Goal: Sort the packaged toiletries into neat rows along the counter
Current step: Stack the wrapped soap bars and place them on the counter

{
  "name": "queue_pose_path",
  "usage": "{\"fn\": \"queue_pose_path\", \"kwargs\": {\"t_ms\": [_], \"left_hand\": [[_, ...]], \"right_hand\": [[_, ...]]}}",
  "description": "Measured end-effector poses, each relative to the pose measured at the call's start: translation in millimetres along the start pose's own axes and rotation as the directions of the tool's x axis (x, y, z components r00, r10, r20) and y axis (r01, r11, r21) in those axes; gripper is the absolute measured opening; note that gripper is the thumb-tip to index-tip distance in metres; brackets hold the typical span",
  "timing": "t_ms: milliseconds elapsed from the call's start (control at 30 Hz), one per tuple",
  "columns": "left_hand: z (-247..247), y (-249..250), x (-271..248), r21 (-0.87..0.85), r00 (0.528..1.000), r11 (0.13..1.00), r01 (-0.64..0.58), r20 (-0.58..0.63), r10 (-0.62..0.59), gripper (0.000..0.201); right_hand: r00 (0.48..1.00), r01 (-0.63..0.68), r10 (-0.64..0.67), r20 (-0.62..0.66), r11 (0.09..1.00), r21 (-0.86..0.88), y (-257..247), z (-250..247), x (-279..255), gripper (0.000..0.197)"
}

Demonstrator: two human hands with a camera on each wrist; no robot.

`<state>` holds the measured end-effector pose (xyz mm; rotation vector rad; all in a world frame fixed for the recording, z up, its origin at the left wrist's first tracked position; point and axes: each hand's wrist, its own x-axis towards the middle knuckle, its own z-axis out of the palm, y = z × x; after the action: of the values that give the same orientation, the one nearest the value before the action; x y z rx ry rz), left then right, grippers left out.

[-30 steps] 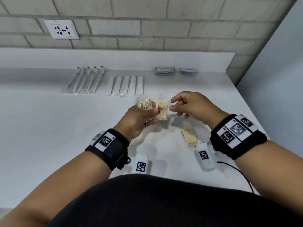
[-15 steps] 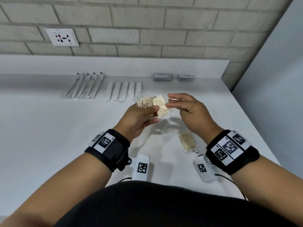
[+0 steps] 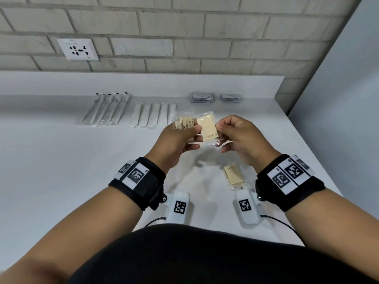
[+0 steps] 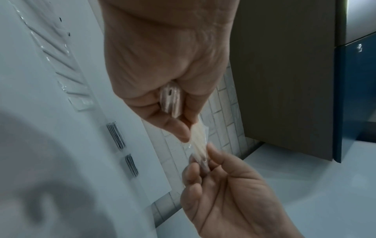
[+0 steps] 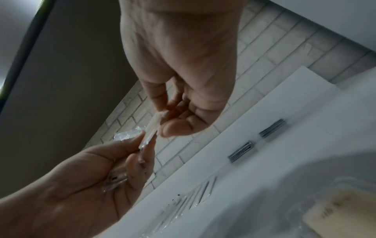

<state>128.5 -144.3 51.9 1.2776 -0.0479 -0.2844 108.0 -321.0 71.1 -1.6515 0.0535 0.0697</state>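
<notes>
While rows of long sachets point(image 3: 106, 110), flat sachets point(image 3: 152, 117) and grey packets point(image 3: 202, 97) already line the counter point(image 3: 51, 171), my left hand point(image 3: 174, 142) grips 2 soap packets point(image 3: 207, 128); my right hand point(image 3: 239, 138) pinches 1; another soap packet point(image 3: 234, 177) awaits, unsorted

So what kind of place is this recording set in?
Probably a hotel or guest bathroom vanity, though no sink shows: a white counter with an upstand against a grey brick-tile wall, a wall socket, and single-use wrapped toiletries lined up along the back.
</notes>
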Motion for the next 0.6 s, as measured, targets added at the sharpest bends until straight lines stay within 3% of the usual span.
{"fn": "queue_pose_path", "kwargs": {"t_ms": [100, 200, 333, 367, 433, 533, 600], "left_hand": [[1.4, 0.4, 1.3, -0.024, 1.000, 1.000, -0.019, -0.021, 0.019, 0.010], [2.4, -1.8, 1.8, -0.025, 1.000, 1.000, -0.007, -0.009, 0.006, 0.011], [-2.7, -6.5, 2.7, -0.043, 0.999, 0.999, 0.022, -0.034, -0.023, 0.011], [-4.9, -7.1, 3.5, -0.060, 0.998, 0.997, 0.037, -0.044, -0.040, 0.009], [-9.0, -7.8, 5.1, -0.114, 0.994, 0.990, 0.085, -0.052, -0.091, 0.005], [-13.3, -9.4, 6.0, -0.198, 0.984, 0.966, 0.168, -0.021, -0.176, 0.017], [-13.8, -11.4, 6.1, -0.198, 0.978, 0.958, 0.209, 0.026, -0.208, 0.026]], "right_hand": [[0.993, -0.052, 0.048, 0.109, 0.998, 0.026, 3.5, 2.9, -3.4, 0.017], [1.000, -0.025, 0.025, 0.019, 1.000, 0.019, 5.7, 5.9, -4.2, 0.010], [0.997, 0.080, -0.080, -0.008, 0.976, 0.202, -3.9, -14.1, 4.1, 0.019], [0.993, 0.118, -0.121, 0.016, 0.986, 0.114, -8.4, -23.5, 5.6, 0.022], [0.987, 0.139, -0.114, 0.117, 0.962, -0.236, -16.6, -42.1, 8.9, 0.026], [0.962, 0.035, 0.135, 0.237, 0.801, -0.598, -16.1, -58.1, 15.9, 0.025], [0.934, -0.008, 0.264, 0.240, 0.688, -0.726, -8.7, -59.0, 19.5, 0.024]]}}
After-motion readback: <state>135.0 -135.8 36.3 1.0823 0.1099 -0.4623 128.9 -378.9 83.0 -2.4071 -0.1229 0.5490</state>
